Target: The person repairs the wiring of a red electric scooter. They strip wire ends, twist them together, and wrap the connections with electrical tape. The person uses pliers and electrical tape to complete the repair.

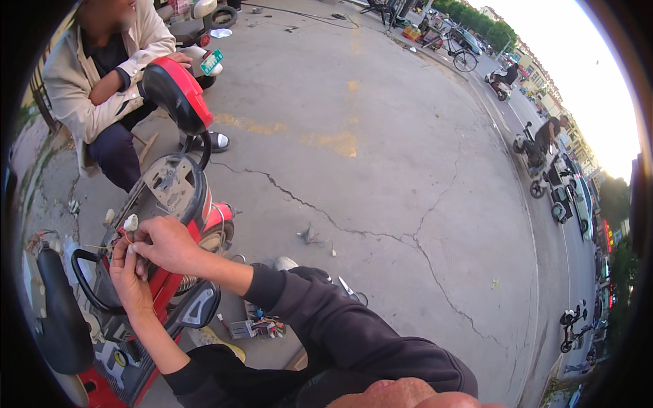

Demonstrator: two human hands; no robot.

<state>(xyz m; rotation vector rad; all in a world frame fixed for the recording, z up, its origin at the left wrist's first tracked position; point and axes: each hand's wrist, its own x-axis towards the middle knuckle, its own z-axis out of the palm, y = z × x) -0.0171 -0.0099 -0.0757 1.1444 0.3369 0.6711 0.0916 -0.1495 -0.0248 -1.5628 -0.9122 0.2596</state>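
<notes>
Over opened scooter [163, 289], left hand [132, 282] and right hand [170, 245] pinch thin wire [128, 236] together; white connector [130, 222] just beyond grip. Seat [178, 98] up, farther beyond: access looks done. Wiring looks unfinished: metal box [241, 330] low right of grip, its leads [271, 328] loose. Wire end and any joint hidden under grip, can't tell if made. Scooter's near end, below grip, cut off at view edge.
</notes>
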